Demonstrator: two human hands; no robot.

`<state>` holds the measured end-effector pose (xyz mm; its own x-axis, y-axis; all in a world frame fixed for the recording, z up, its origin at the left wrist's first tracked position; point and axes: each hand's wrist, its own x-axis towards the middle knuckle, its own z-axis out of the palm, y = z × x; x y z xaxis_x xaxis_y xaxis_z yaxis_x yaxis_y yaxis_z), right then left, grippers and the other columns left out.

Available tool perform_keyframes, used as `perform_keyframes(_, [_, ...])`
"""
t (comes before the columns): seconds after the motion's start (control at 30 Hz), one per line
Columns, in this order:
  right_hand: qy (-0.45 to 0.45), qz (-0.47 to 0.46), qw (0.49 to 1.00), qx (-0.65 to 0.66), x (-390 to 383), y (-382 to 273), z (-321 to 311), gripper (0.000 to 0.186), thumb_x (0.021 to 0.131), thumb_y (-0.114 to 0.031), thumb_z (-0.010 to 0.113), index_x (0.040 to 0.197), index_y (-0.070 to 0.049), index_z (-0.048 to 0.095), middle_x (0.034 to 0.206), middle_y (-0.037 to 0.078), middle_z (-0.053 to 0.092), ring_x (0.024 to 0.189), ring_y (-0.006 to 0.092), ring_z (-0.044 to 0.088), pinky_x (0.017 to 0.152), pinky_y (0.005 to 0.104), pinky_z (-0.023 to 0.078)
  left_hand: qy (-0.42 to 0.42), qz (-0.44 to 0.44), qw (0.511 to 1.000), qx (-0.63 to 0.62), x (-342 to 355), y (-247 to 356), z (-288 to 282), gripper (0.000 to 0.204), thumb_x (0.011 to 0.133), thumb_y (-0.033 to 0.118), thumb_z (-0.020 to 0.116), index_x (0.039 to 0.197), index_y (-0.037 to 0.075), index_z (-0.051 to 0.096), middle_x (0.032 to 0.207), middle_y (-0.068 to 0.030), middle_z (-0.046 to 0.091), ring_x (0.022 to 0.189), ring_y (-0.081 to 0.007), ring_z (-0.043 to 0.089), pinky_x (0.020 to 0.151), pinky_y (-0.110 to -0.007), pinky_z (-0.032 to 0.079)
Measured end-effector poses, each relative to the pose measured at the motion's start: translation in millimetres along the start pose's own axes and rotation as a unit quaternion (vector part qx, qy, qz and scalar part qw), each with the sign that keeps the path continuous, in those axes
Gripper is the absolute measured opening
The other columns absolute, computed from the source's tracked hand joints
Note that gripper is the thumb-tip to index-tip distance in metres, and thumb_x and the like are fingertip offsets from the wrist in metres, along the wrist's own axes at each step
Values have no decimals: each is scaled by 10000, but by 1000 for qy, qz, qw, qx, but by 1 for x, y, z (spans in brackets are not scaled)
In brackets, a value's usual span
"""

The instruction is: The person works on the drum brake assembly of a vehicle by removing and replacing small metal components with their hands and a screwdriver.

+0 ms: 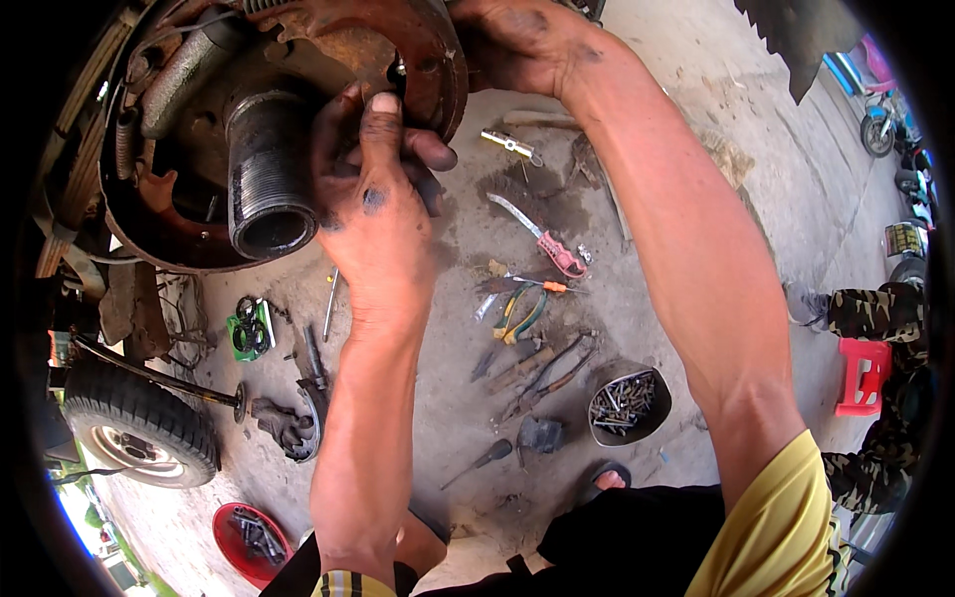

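A rusty drum brake assembly fills the upper left, with a black threaded axle tube jutting from its middle. Coil springs and a grey cylindrical part sit inside it. My left hand is closed beside the tube, its thumb raised against the inner side of the curved brake shoe. Close above that thumb shows a small shiny metal piece; what the fingers hold is hidden. Behind the shoe's right edge reaches my right hand, greasy, its fingers mostly out of sight.
On the concrete floor lie a pink-handled curved knife, pliers, a screwdriver and other tools. A bin of bolts stands near my foot. Further out are a red bowl, a wheel and a red stool beside another person's legs.
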<state>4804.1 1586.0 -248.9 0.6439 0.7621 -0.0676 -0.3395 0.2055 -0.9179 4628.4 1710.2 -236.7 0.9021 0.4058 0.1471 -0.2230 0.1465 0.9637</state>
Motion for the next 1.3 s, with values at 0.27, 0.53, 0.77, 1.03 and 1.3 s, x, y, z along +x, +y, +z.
perform_keyframes(0.27, [100, -8, 995, -13, -27, 0, 41, 214, 942, -274, 564, 1030, -122, 687, 927, 23, 660, 826, 153, 545, 720, 305, 397, 146, -1, 986, -76, -9, 1, 20, 179, 914, 105, 686, 1047, 39, 586, 720, -19, 602, 513, -63, 503, 410, -197, 332])
perform_keyframes(0.53, [76, -7, 994, 75, -11, 10, 27, 106, 900, -225, 621, 874, -136, 673, 818, -4, 618, 738, 128, 511, 699, 296, 398, 136, -3, 990, -37, -4, -2, 14, 119, 883, 121, 724, 882, 74, 615, 701, 8, 582, 484, -57, 463, 412, -189, 313])
perform_keyframes(0.77, [63, 3, 994, 88, -6, 10, 19, 105, 898, -220, 613, 901, -130, 668, 828, 2, 626, 746, 143, 528, 655, 316, 410, 126, -30, 990, -52, -3, 4, 20, 156, 886, 175, 739, 894, 82, 615, 682, -7, 602, 512, -63, 504, 408, -198, 317])
perform_keyframes(1.03, [84, -17, 987, 135, -12, 19, 33, 285, 967, -281, 533, 1140, -91, 657, 1048, 64, 700, 955, 204, 646, 818, 414, 518, 120, -43, 990, -60, -1, 6, 19, 189, 863, 193, 780, 875, 67, 640, 735, 1, 637, 579, -60, 551, 479, -202, 356])
perform_keyframes(1.3, [-99, -39, 962, 250, -19, 25, 17, 338, 1005, -212, 475, 1239, 8, 580, 1144, 142, 656, 1014, 259, 633, 886, 423, 530, 118, -33, 983, -136, -7, 3, 25, 157, 888, 174, 750, 931, 66, 645, 747, -18, 637, 600, -81, 543, 513, -214, 375])
